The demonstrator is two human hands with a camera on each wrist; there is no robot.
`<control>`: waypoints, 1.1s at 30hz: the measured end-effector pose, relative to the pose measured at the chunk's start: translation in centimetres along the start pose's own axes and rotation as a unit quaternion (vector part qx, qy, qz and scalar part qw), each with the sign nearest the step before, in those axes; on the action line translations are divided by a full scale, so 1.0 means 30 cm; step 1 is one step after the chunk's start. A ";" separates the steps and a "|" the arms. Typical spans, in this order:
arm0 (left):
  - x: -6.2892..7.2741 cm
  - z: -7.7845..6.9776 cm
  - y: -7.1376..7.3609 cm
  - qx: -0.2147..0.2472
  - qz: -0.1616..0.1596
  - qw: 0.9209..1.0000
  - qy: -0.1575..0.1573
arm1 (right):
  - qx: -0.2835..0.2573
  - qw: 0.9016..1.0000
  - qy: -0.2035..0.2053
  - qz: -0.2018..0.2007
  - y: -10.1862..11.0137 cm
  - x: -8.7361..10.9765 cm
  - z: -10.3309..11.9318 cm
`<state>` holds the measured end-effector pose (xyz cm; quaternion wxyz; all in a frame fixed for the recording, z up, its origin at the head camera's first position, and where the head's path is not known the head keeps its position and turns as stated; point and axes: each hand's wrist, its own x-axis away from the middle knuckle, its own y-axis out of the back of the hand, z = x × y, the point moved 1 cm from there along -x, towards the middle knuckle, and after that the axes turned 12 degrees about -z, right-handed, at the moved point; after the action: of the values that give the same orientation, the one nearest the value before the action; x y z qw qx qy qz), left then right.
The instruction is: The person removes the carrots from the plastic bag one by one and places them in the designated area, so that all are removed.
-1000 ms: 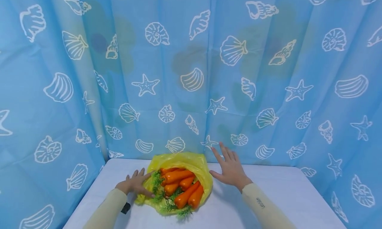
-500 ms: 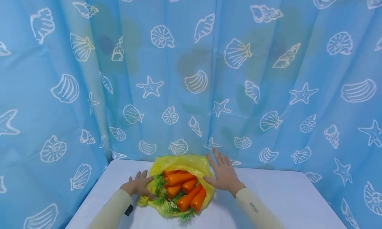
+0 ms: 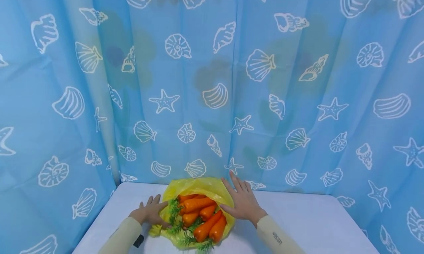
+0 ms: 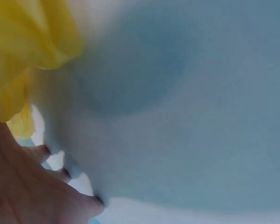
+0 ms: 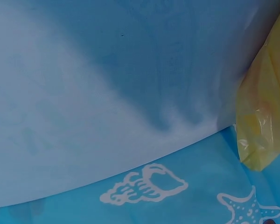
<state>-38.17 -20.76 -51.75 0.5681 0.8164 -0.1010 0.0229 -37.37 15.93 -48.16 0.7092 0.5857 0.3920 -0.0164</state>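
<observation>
A yellow plastic bag [image 3: 192, 184] lies on the table with its mouth facing the person. Inside it and at its opening are several orange carrots [image 3: 198, 204] with green leafy tops [image 3: 173, 210]. My left hand [image 3: 150, 212] is at the bag's left side, fingers spread, thumb by the leafy tops. The left wrist view shows that hand [image 4: 37, 186] beneath a yellow fold of the bag [image 4: 28, 32]. On the opposite side, my right hand [image 3: 243, 200] lies with straight fingers along the bag's right edge. In the right wrist view only a fingertip [image 5: 269, 222] shows near the bag [image 5: 263, 126].
The white table [image 3: 291, 217] extends to the right of the bag. Behind it and at both sides hangs a blue curtain [image 3: 212, 73] printed with white shells and starfish. A small black object [image 3: 139, 241] sits under the left forearm.
My right hand has moved left and somewhat nearer, from apart from the bag to its right edge. My left hand stays at the left side. The head view has shifted slightly.
</observation>
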 end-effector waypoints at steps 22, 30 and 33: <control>0.003 -0.005 0.032 -0.023 -0.014 1.000 0.003 | -0.016 1.000 0.001 0.003 -0.012 -0.047 0.058; -0.003 0.017 0.004 -0.013 0.011 1.000 0.018 | -0.030 0.999 -0.002 0.037 -0.025 -0.034 0.077; -0.016 0.001 0.004 -0.011 0.000 1.000 0.006 | -0.024 0.999 -0.001 0.026 -0.016 -0.035 0.066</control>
<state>-38.66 -20.76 -51.73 0.5776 0.8099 -0.0980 0.0270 -37.27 13.66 -47.95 0.7238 0.5786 0.3759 0.0106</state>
